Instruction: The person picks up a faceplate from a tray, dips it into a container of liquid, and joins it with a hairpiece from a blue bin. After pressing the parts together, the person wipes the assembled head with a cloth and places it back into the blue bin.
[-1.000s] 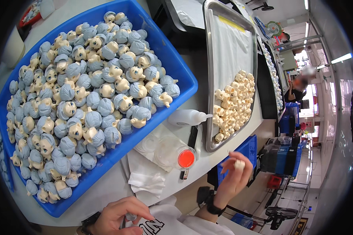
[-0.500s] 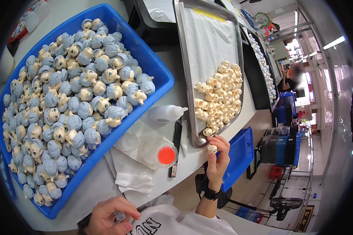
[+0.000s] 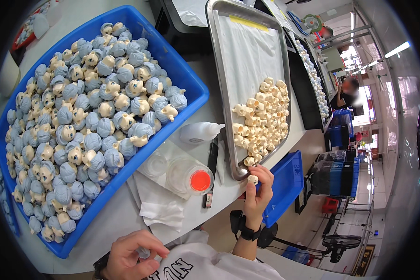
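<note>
My right hand (image 3: 258,196) pinches a small cream doll-head piece (image 3: 252,179) between thumb and fingers, just off the near corner of a metal tray (image 3: 240,173). Many similar hollow cream pieces (image 3: 264,112) lie heaped on the tray's white liner. Low in front of my shirt, my left hand (image 3: 130,256) is curled around a small pale grey piece (image 3: 143,252), mostly covered by the fingers. To the left, a blue bin (image 3: 191,100) is piled with doll heads (image 3: 93,121) that have cream faces and grey-blue hair.
Between bin and tray are a white squeeze bottle (image 3: 200,132), a clear jar with an orange-red disc (image 3: 200,180), a black stick-like tool (image 3: 211,175) and a white cloth (image 3: 163,214). A blue crate (image 3: 284,191) sits beyond the table edge. Another person (image 3: 347,95) is in the background.
Both hands keep their grips and barely move. The whole view has shifted slightly, with the bin and tray appearing a little lower and to the right.
</note>
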Tool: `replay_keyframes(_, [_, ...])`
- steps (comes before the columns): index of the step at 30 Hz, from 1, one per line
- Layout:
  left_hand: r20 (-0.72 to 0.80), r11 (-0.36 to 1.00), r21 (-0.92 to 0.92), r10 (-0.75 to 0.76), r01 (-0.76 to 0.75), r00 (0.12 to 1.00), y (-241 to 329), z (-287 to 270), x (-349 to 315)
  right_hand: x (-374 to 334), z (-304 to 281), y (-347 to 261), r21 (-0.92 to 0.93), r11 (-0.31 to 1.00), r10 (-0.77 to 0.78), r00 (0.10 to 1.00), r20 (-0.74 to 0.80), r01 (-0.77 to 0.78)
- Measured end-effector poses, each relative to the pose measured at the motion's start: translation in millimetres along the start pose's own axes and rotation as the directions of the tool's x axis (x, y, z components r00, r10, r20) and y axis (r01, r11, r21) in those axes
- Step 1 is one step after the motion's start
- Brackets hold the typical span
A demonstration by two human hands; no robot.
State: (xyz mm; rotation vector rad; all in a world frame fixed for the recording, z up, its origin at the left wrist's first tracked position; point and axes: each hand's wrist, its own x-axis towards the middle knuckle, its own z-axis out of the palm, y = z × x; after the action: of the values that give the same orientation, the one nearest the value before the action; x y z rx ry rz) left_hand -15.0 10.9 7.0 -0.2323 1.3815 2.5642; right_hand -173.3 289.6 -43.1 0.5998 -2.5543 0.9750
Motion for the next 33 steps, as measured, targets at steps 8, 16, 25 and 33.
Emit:
replay_keyframes(8, [0.031, 1.0, 0.017, 0.023, -0.023, 0.999, 1.4, 3.3, -0.1, -6.8, -4.0, -8.4, -0.039, 0.999, 0.005, 0.998, -0.063, -0.008])
replay_keyframes(16, [-0.021, 0.962, -0.272, 0.005, -0.011, 1.0, -5.6, 7.0, -5.2, -10.3, 3.1, -33.5, -0.033, 0.989, 0.133, 0.959, -0.251, -0.146])
replay_keyframes(25, [0.059, 0.977, -0.214, 0.024, -0.011, 0.998, -17.8, -13.6, -4.2, 25.6, 12.8, -108.9, 0.444, 0.873, -0.158, 0.978, -0.133, 0.201])
replay_keyframes(33, [-0.462, 0.932, -0.076, 0.283, -0.355, 0.841, -20.5, 0.6, -6.4, 73.8, 7.9, -121.0, 0.13, 0.941, -0.336, 0.904, 0.266, 0.312])
